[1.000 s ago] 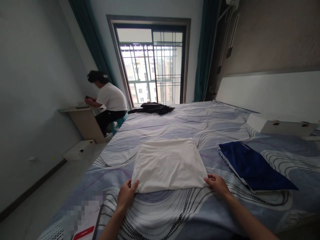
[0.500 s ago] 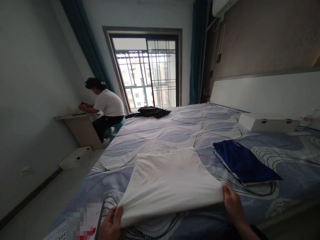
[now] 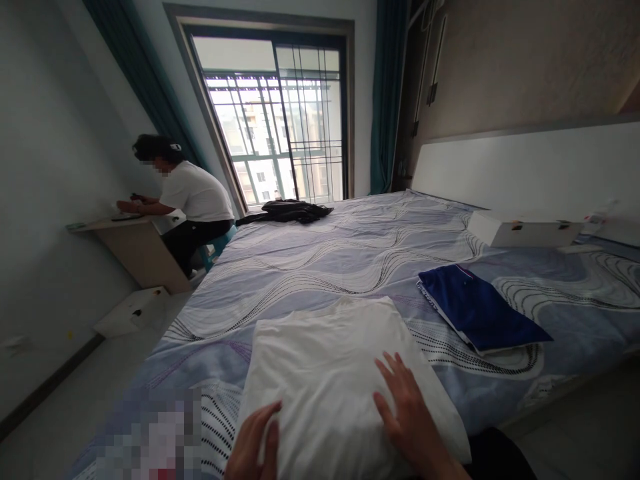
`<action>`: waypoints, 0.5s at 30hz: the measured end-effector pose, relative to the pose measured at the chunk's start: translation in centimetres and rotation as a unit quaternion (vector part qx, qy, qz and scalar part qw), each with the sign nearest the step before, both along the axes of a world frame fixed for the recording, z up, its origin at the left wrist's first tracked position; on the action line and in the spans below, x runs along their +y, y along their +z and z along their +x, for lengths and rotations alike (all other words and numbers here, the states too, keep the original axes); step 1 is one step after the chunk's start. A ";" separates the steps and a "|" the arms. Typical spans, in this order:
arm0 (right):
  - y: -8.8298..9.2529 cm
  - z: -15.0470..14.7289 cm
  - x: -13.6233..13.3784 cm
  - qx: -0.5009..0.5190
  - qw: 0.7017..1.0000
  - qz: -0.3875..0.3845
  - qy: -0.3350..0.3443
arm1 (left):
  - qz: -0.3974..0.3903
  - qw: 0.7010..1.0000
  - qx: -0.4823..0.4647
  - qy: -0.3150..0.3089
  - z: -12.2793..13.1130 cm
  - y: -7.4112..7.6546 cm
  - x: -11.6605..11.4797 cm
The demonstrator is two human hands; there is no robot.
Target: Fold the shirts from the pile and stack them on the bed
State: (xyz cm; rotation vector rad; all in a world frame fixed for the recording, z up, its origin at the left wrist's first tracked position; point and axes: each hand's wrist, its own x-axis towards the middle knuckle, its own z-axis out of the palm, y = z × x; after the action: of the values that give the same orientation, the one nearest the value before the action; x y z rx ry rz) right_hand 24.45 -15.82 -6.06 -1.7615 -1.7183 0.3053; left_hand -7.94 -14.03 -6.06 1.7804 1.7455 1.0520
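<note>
A white shirt (image 3: 320, 373) lies partly folded on the bed in front of me, its far edge fairly straight and its surface slightly creased. My right hand (image 3: 407, 413) rests on the right part of the cloth, fingers spread. Over the left edge is my left hand (image 3: 255, 440), open with its fingers slightly bent; its lower part is cut off by the frame. To the right of the shirt lies a folded blue garment (image 3: 480, 310) with a pale underside, touched by neither hand.
The patterned bedsheet (image 3: 350, 260) spreads around the shirt. Black clothing (image 3: 295, 211) lies at the far edge. A white box (image 3: 525, 230) stands by the headboard (image 3: 520, 167). At lower left is a blurred-out item (image 3: 160, 440). A person (image 3: 195, 190) sits at a small desk (image 3: 130, 250).
Both hands have let go of the shirt's near corners and moved inward onto the cloth. The near edge has come down towards me. The view has tilted down slightly.
</note>
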 end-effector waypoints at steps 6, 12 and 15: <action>0.7 -6.6 11.2 -0.122 0.966 -0.125 0.188 | -0.005 0.930 0.289 -0.225 8.9 -0.3 12.7; -0.1 -4.4 18.2 -0.152 0.967 -0.149 0.140 | -0.016 0.921 0.353 -0.162 7.7 -2.2 19.1; 0.0 -2.6 20.6 -0.163 0.968 -0.161 0.107 | -0.038 0.927 0.357 -0.111 6.0 -2.0 21.3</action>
State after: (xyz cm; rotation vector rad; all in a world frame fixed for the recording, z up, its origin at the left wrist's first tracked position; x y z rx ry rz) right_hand 21.86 4.75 -6.10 -1.9398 -2.2046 0.4258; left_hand -1.92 7.26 -8.09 2.4262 1.8476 0.2276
